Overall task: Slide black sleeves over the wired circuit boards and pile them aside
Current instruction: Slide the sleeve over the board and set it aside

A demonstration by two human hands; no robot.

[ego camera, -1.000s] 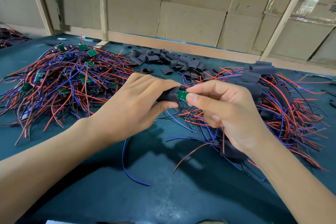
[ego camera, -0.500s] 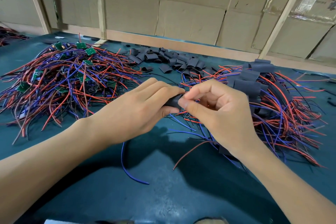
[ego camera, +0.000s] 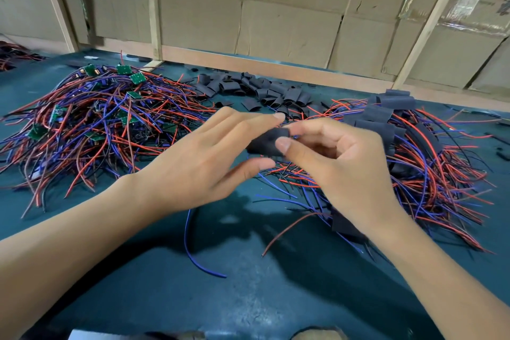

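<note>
Your right hand [ego camera: 345, 163] has its grip pinched on the soft black sleeve [ego camera: 269, 142], thumb on the near side and a finger on the far side. No green shows at the sleeve's end, so the small circuit board looks to be inside it now. Your left hand [ego camera: 198, 157] has its grip apart. Its fingers are straight and spread, its thumb sits just under the sleeve, and it holds nothing. The sleeve hangs in the air between your two hands, above the dark green table [ego camera: 248, 298].

A long blue wire [ego camera: 193, 246] and a thin red wire [ego camera: 287, 226] trail down from your hands onto the table.

On your right is the pile of sleeved boards with red and blue wires [ego camera: 408, 152]. That is likely where this one goes. On your left is the heap of bare green boards with red and blue wires [ego camera: 91, 119]. Far back, between them, lie the loose black sleeves [ego camera: 256, 88].

Watch out for a few things. Only one hand holds the sleeve, so it could slip off the board if your pinch is weak. The hanging wires could catch on other wires in the pile and tug the board back out. If you drop it on the left heap, it gets mixed with the undone ones.
</note>
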